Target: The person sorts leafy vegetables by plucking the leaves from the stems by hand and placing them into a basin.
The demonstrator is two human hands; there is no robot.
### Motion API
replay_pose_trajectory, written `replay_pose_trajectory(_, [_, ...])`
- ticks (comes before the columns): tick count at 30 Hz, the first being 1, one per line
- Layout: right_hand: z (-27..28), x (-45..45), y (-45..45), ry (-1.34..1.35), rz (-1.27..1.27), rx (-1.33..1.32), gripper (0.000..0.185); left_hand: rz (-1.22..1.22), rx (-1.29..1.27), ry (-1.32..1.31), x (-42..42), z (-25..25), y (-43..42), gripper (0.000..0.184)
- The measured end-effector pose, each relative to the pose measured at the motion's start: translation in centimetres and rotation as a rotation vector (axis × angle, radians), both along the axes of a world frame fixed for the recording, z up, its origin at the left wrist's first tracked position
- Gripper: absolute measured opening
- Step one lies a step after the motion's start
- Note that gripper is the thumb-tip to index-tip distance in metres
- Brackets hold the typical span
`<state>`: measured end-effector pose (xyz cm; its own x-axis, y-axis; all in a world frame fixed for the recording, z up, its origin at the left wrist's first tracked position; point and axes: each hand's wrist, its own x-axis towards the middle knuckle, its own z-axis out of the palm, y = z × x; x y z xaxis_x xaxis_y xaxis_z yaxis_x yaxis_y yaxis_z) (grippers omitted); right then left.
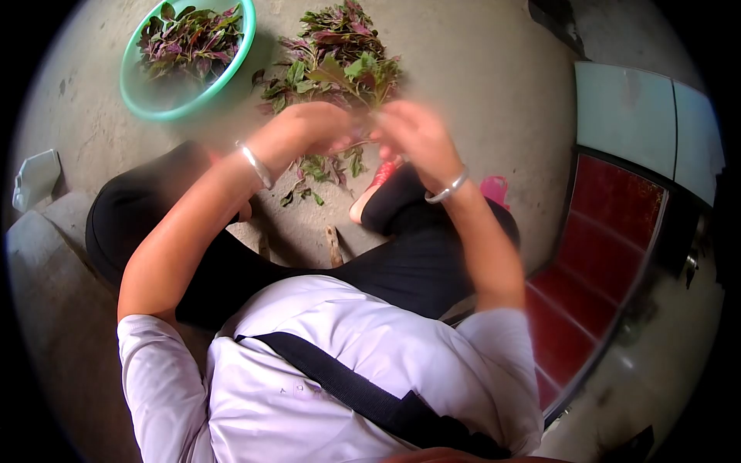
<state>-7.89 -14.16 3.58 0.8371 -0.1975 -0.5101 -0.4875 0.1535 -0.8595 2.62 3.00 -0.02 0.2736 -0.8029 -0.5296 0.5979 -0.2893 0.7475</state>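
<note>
Both my hands are close together over the floor, in front of a pile of green and purple leafy stems (340, 42). My right hand (413, 135) has its fingers closed on a leafy sprig (363, 81), whose leaves point away from me. Beside it, my left hand (320, 127) is bent inward, its fingers curled near the stem end; blur hides whether they hold anything. Loose leaves (312, 174) lie on the floor just below my hands. More of the same leafy stems (189, 46) fill part of a green basin (251, 35) at the upper left.
My bent knees and a red sandal (382, 175) are near the hands. A pink item (494, 189) lies beside my right knee. Red tiles (610, 208) and a pale panel (625, 108) stand at the right. A whitish container (36, 179) is at the far left.
</note>
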Motion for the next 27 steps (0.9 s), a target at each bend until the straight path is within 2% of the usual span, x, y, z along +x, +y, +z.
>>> replay_pose_trajectory(3, [0.4, 0.2, 0.4, 0.031, 0.064, -0.007, 0.019, 0.022, -0.071, -0.036, -0.8, 0.2, -0.2, 0.023])
replay_pose_trajectory(6, [0.4, 0.3, 0.1, 0.037, 0.012, -0.012, 0.02, 0.024, -0.088, -0.033, -0.9, -0.6, -0.1, 0.022])
replay_pose_trajectory(10, [-0.5, 0.7, -1.1, -0.162, -0.114, -0.293, 0.02, 0.011, -0.069, -0.025, -0.8, -0.7, 0.0, 0.021])
replay_pose_trajectory(13, [-1.1, 1.1, -2.1, -0.232, 0.081, -0.568, 0.021, 0.01, -0.1, -0.029, -0.9, -0.4, 0.0, 0.022])
replay_pose_trajectory(14, [-0.8, 0.9, -1.8, -0.167, 0.071, -0.411, 0.022, 0.01, -0.119, -0.025, -1.0, -0.3, 0.0, 0.022])
replay_pose_trajectory(21, [-1.2, 1.0, -1.4, -0.051, 0.108, 0.008, 0.018, -0.077, -0.061, -0.053, -1.3, 0.1, -0.2, 0.026])
replay_pose_trajectory(23, [-1.4, 1.0, -1.6, -0.049, 0.103, 0.036, 0.016, -0.08, 0.015, -0.024, -1.3, 1.3, -0.5, 0.026])
replay_pose_trajectory(27, [-1.8, 0.9, -1.6, -0.053, 0.018, 0.101, 0.012, -0.026, 0.006, -0.022, -1.0, 1.4, -0.3, 0.025])
